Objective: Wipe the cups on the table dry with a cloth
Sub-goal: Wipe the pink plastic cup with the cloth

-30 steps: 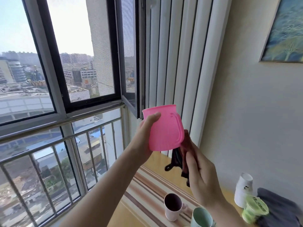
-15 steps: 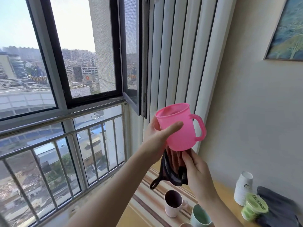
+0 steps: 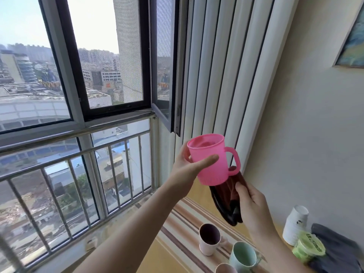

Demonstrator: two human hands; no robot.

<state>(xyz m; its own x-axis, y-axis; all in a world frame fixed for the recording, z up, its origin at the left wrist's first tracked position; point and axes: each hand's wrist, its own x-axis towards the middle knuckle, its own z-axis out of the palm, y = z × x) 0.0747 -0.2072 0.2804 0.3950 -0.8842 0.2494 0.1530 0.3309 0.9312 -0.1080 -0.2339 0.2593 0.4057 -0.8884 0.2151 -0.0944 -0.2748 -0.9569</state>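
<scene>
We stand by a high window (image 3: 110,56) with a railing, white slatted panels to its right and a pale wall carrying a picture; below us a yellow table (image 3: 167,259) with a striped runner (image 3: 189,219) holds the other things. Nearest, at the table's near edge, sit a mint cup (image 3: 243,257) and the rim of a pinkish cup (image 3: 225,268), then a white cup with a dark inside (image 3: 209,241) on the runner. Toward the right edge lie a green tub (image 3: 308,249), a stack of white paper cups (image 3: 295,224) and a grey cloth (image 3: 338,251)

Above all that we hold the pink cup (image 3: 211,160) in the air, well clear of the table. Our left hand (image 3: 187,170) wraps its body, thumb across the near wall, so that grip is closed on the cup. The cup stands nearly upright, mouth up and tipped a little toward us, handle pointing right. Our right hand (image 3: 253,205) clutches the dark cloth (image 3: 228,201), which hangs just under the cup's base and handle, seemingly touching them

We judge the next move turns on this: the cloth lies below and right of the cup, so the right hand must rise along the cup's upright axis to reach wall and mouth
</scene>
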